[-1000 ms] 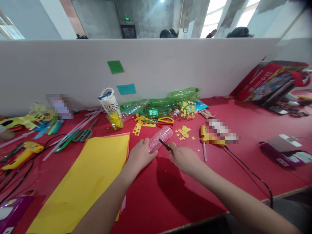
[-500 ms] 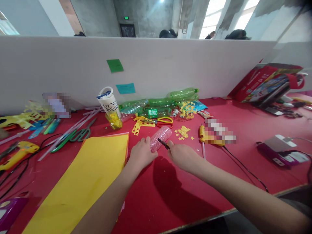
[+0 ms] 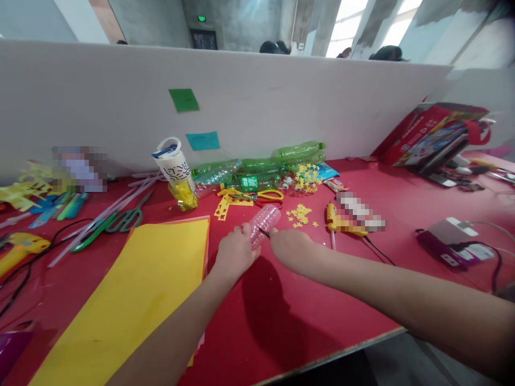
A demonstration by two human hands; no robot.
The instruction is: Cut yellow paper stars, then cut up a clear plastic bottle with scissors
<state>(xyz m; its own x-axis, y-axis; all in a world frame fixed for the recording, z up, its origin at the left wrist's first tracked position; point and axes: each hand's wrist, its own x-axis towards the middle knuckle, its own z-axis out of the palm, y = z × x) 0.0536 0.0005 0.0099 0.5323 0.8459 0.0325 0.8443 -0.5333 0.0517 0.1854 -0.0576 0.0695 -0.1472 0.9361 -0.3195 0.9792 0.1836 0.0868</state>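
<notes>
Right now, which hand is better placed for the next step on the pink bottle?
Probably the right hand: it holds a dark tool pointing at the pink bottle, while the left hand grips the bottle.

Left hand (image 3: pixel 235 251) and right hand (image 3: pixel 293 249) near each other, both gripping.
The left fingers curl, knuckles up; the right fingers fold inward. Bare left forearm (image 3: pixel 177 316) and right forearm (image 3: pixel 386 284) angle inward from either side.
</notes>
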